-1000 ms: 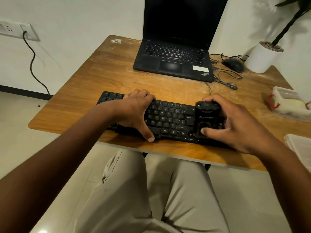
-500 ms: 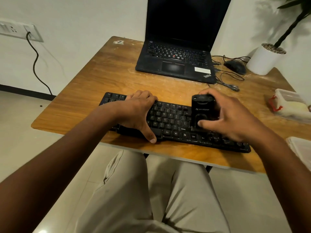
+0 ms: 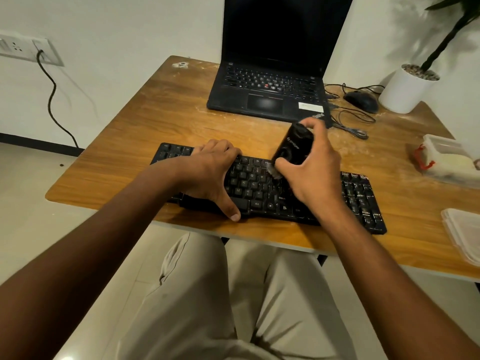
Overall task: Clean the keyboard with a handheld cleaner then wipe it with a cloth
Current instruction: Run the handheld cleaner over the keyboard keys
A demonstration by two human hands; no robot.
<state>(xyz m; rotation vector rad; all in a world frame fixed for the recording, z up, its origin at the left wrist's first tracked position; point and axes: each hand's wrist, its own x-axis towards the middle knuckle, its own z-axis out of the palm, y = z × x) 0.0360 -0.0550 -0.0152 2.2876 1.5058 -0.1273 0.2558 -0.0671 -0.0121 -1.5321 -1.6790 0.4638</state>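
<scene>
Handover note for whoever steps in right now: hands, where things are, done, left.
Left hand: flat on the left part of the keyboard, thumb over its near edge, steadying it.
Right hand: gripping the handheld cleaner, tilted, its lower end down on the keys near the middle of the board.
Keyboard lies along the near edge of the table, laptop behind it.
Done: cleaner pass is under way; how much is covered cannot be told.
Left: finish the pass, then wipe with a cloth. No cloth clearly in view.
</scene>
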